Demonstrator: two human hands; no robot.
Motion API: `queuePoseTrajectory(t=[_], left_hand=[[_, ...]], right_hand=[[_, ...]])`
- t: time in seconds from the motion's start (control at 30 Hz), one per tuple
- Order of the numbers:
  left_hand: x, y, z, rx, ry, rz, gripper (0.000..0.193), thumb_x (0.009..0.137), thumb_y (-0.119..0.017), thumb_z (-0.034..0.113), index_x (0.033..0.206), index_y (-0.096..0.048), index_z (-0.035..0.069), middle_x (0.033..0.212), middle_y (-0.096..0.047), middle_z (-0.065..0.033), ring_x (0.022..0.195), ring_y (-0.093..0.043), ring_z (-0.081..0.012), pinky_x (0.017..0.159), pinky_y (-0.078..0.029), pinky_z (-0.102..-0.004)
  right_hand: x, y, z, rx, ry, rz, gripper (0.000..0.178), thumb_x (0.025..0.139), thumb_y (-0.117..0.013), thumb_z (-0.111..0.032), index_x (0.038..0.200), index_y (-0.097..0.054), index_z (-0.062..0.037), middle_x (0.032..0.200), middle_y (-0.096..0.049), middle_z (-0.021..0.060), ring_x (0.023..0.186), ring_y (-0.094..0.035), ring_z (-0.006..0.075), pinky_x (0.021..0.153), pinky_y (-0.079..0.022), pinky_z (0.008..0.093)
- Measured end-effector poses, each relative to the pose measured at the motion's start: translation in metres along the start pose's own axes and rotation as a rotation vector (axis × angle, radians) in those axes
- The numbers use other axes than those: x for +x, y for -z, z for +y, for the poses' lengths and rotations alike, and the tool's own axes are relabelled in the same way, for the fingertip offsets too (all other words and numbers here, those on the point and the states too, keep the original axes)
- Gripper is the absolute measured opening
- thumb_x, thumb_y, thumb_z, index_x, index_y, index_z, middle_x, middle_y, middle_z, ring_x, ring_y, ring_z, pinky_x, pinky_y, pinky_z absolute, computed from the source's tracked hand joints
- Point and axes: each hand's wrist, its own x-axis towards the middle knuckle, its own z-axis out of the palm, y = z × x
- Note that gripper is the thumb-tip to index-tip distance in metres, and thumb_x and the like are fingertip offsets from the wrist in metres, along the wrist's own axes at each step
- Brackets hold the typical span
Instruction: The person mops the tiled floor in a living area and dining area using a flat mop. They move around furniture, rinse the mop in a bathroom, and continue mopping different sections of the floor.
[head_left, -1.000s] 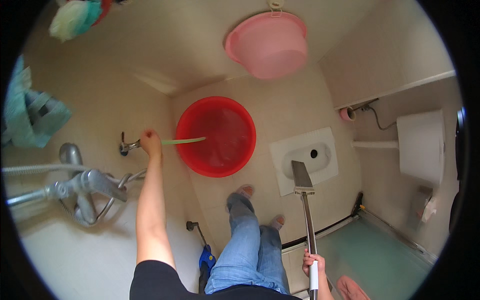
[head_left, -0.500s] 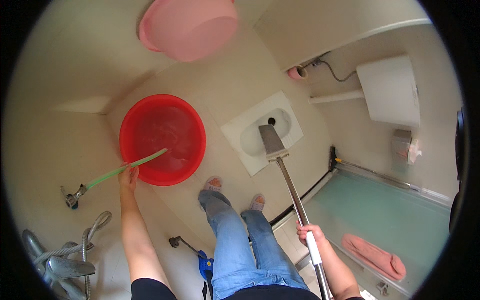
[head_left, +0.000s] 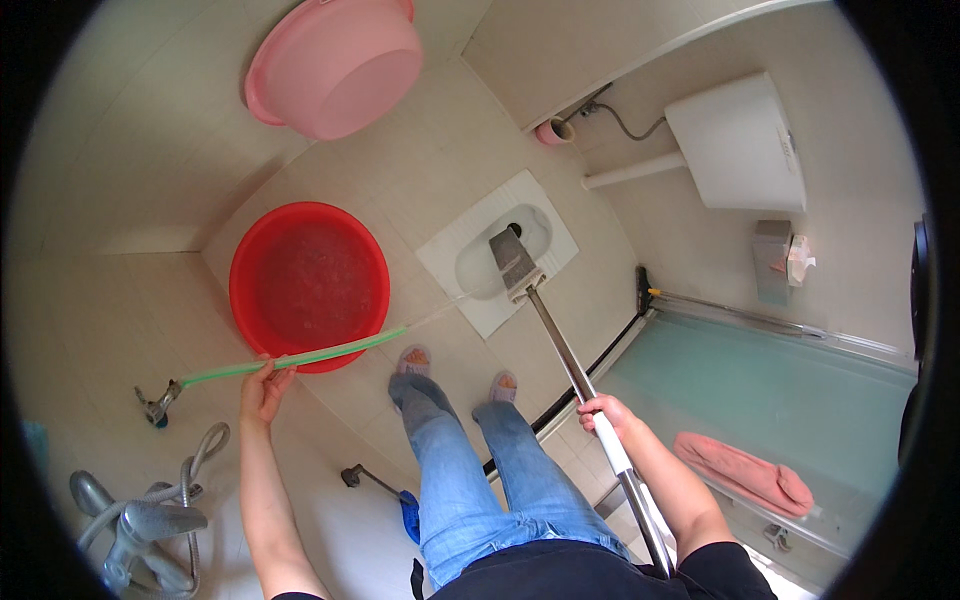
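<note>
My left hand (head_left: pixel 268 390) is closed round a green hose (head_left: pixel 335 352), which runs from a wall tap (head_left: pixel 157 405) across the near rim of a red basin (head_left: pixel 381 285). Past that rim, the hose's open end sends a thin stream of water toward the flat mop (head_left: pixel 562 345). Wrapped round the mop's metal-and-white pole is my right hand (head_left: pixel 606 415). The grey mop head (head_left: pixel 513 262) rests over the white squat toilet (head_left: pixel 440 255), beside its dark drain hole. Cloudy water stands in the red basin.
A pink basin (head_left: pixel 350 70) hangs on the far wall. Right of the toilet are a white cistern (head_left: pixel 735 145), a tissue holder (head_left: pixel 772 262) and a glass panel (head_left: pixel 740 370) with a pink towel (head_left: pixel 742 472) near it. A shower mixer (head_left: pixel 155 525) is at lower left.
The hose end has swung right, out over the basin's rim; its water now goes toward the mop instead of into the basin. My right hand still holds the mop over the toilet.
</note>
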Motion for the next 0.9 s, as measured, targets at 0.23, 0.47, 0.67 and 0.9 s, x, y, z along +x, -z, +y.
queuePoseTrajectory(t=[0.23,0.47,0.67,0.9], left_hand=[[-0.009,-0.001,0.004,0.054,0.037,0.015,0.013,0.077,-0.046,0.005,0.089,-0.044,0.003,0.087,-0.053,-0.0183,0.077,-0.055,-0.029,0.067,-0.049,-0.0348],[-0.01,0.0,0.004,0.071,0.041,-0.006,0.013,0.077,-0.047,0.006,0.089,-0.043,0.004,0.088,-0.053,-0.0184,0.077,-0.055,-0.0292,0.064,-0.049,-0.0345],[-0.011,-0.002,0.006,0.05,0.035,0.0,0.013,0.077,-0.047,0.006,0.089,-0.044,0.005,0.088,-0.053,-0.0179,0.077,-0.055,-0.0297,0.064,-0.05,-0.0348],[-0.009,0.001,0.009,0.041,0.051,-0.021,0.011,0.076,-0.048,0.006,0.087,-0.047,0.005,0.089,-0.054,-0.0181,0.078,-0.055,-0.0288,0.066,-0.049,-0.0352]], right_hand=[[0.004,0.0,-0.002,0.022,-0.029,0.013,0.016,0.067,-0.045,0.004,0.082,-0.041,-0.0005,0.054,-0.039,0.0035,0.043,-0.039,0.0105,0.037,-0.034,0.0203],[0.001,-0.004,-0.006,-0.042,-0.027,0.022,0.017,0.066,-0.046,0.005,0.08,-0.04,-0.001,0.054,-0.039,0.0041,0.042,-0.041,0.0113,0.036,-0.035,0.0213],[0.001,-0.01,-0.01,-0.113,0.025,0.034,0.018,0.064,-0.046,0.008,0.075,-0.037,-0.0025,0.054,-0.039,0.0056,0.041,-0.043,0.0137,0.034,-0.036,0.0237],[0.002,-0.012,-0.012,-0.062,-0.004,0.033,0.018,0.064,-0.046,0.008,0.075,-0.037,-0.0025,0.054,-0.04,0.0054,0.041,-0.042,0.0134,0.035,-0.037,0.0238]])
